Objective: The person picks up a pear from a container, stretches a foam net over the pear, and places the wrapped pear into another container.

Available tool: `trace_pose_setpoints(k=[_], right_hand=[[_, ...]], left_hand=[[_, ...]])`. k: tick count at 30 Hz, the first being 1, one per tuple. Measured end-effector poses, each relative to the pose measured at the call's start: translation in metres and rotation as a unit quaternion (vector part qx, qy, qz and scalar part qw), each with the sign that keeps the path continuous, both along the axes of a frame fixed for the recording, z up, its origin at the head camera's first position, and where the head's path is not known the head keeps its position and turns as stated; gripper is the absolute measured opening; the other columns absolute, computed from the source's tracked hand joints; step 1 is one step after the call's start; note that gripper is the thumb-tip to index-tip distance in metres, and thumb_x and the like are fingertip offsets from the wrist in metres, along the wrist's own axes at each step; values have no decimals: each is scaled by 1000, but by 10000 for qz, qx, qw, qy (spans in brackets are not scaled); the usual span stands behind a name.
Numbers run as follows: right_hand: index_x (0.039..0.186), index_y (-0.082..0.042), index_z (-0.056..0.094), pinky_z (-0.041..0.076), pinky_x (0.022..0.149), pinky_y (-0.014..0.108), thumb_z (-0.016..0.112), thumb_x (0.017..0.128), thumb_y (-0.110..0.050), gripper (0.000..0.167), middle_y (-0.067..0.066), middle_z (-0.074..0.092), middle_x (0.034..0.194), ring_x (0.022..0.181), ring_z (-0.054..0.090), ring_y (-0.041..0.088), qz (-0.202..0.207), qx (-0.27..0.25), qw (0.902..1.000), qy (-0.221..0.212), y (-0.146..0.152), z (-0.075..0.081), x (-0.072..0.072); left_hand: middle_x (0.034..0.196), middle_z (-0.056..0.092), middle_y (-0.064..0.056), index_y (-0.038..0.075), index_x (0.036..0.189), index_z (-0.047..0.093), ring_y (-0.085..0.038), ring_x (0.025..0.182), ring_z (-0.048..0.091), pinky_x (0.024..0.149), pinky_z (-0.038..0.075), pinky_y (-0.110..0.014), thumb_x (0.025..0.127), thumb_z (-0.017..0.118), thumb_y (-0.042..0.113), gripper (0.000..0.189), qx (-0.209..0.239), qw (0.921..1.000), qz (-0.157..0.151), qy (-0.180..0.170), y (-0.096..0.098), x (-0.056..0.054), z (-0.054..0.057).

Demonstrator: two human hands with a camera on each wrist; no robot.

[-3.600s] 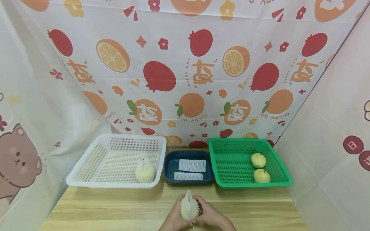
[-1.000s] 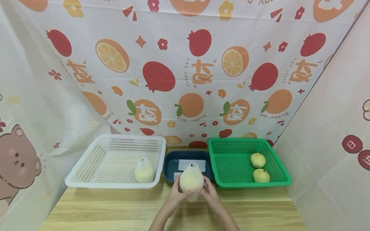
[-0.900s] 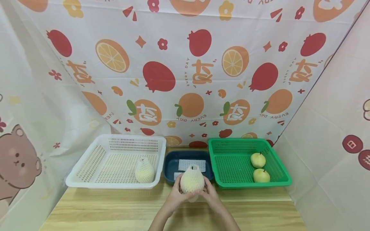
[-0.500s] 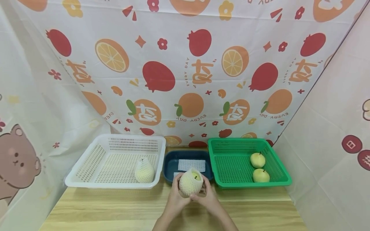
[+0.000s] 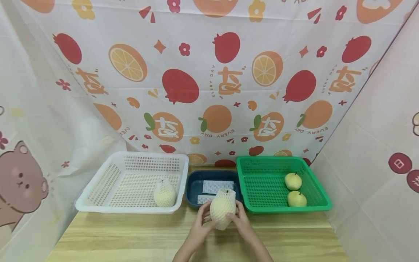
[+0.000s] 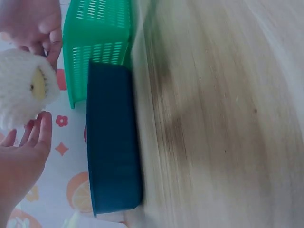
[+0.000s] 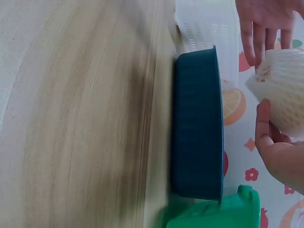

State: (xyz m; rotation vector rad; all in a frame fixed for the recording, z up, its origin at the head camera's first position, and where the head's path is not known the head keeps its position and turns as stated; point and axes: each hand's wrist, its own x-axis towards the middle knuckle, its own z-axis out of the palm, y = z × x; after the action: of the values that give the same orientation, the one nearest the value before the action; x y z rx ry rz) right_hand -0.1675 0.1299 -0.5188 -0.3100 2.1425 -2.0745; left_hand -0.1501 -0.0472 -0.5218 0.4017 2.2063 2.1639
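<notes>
A pale yellow pear in a white foam net sleeve (image 5: 223,209) is held up between both hands, its stem end showing at the sleeve's open top. My left hand (image 5: 200,223) grips it from the left, thumb across the front. From the right, my right hand (image 5: 242,220) holds it with the thumb on the net. In the left wrist view, bare yellow skin shows at one end of the sleeved pear (image 6: 38,85). The right wrist view has the fingers of my right hand (image 7: 278,147) against the net. Behind the pear, a dark blue tray (image 5: 193,203) holds flat foam sleeves (image 5: 217,186).
On the left stands a white basket (image 5: 131,210) with one sleeved pear (image 5: 164,193) inside. A green basket (image 5: 281,209) on the right contains two bare pears (image 5: 292,181). All three containers line the back of the wooden table (image 5: 131,236), before a fruit-print curtain (image 5: 212,87).
Since the oldest frame, the hands have lifted the sleeved pear away from the table's front, towards the tray. Half a second ago its top tipped forward; now it is more upright and slightly further right.
</notes>
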Motion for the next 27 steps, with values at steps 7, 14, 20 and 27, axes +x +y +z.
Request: trace_pose_setpoints(k=[7,14,20,27], right_hand=[[139,3,18,40,86,38,38,96,-33,59,20,40,127,111,46,29,-9,-404,9977,-548,3,-3,-2],[140,3,12,38,89,43,41,95,-35,66,25,31,132,115,39,33,-370,-463,9953,-760,-3,-5,1],[139,7,15,35,92,44,47,93,-34,70,24,35,129,113,40,31,-466,-372,9955,-738,-4,-7,1],[140,10,4,28,101,37,36,97,-38,72,25,31,133,120,35,26,84,-1475,9814,-1224,-4,-2,1]], left_hand=[[114,46,-15,-6,130,35,-20,98,50,82,45,-29,93,55,13,46,382,9985,173,-357,1,-3,-1],[104,50,-13,-11,120,40,-12,88,52,78,48,-32,90,57,6,38,787,9956,346,-366,4,-3,-4],[99,51,-13,-13,114,44,-16,85,51,74,47,-24,87,59,2,34,828,9950,424,-356,6,-1,-5],[92,53,-9,-17,113,42,-10,80,55,77,49,-33,90,54,2,32,1239,9905,371,-463,7,-1,-2]])
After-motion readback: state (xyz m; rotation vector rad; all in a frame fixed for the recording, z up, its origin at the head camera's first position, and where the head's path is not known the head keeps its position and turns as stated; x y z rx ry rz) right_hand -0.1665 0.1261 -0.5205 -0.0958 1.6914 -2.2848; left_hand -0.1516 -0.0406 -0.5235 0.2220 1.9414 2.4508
